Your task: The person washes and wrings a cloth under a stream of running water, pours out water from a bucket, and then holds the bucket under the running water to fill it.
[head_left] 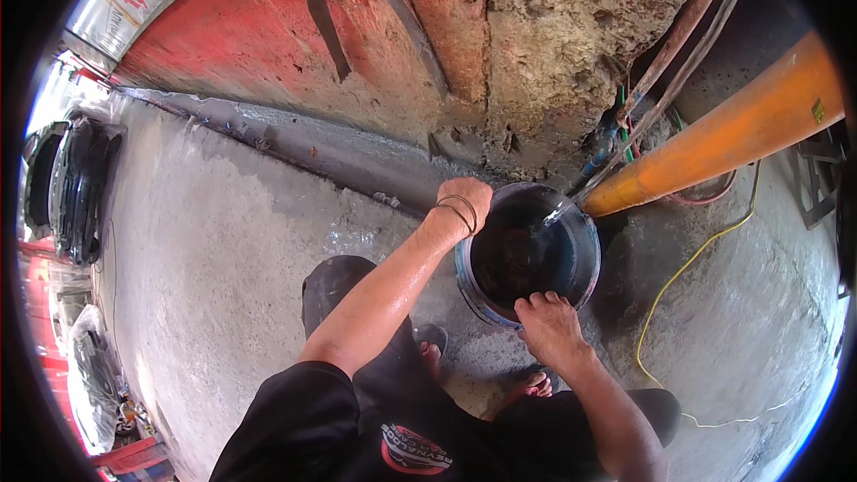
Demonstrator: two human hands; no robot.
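A round, dark bucket [586,254] stands on the concrete floor in front of me, with dark liquid inside. A thin, bright stream of water [558,212] runs into it near its far right rim. My left hand [464,201], with dark bands on the wrist, is closed on the upper left rim. My right hand [547,321] has its fingers curled over the near rim. The underside of both grips is hidden, and the bottom of the bucket cannot be made out.
An orange pipe [714,156] slants down close to the bucket's right side. Beyond stands a worn red and bare concrete wall [393,45]. A yellow cord [683,268] lies on the floor at right. Dark car parts [80,187] stand at far left.
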